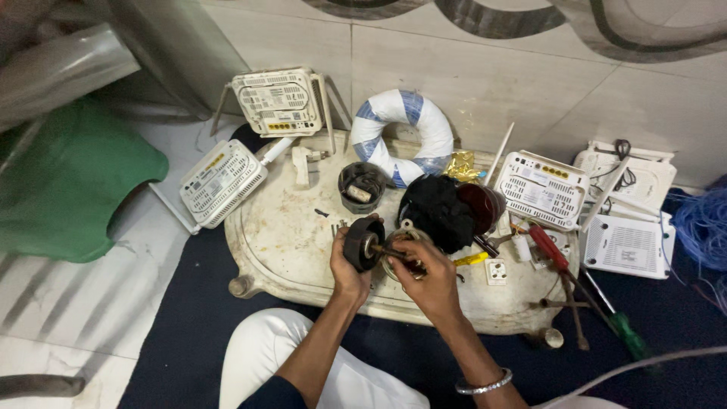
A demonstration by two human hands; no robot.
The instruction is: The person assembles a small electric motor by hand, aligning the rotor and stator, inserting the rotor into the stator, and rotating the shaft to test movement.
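Over the white tray (pixel 288 250), left-hand fingers (pixel 342 254) clasp the rotor (pixel 359 242).

Pale marble floor (pixel 485 83) with dark inlaid curves (a navy mat (pixel 189 318) covers part), green plastic stool (pixel 68 182) nearby.

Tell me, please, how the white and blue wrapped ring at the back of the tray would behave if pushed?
The wrapped ring lies flat, so it would probably slide rather than roll. Its tape wrapping looks smooth, perhaps slippery. It seems a bundled coil, so likely fairly stiff and heavy for its size.
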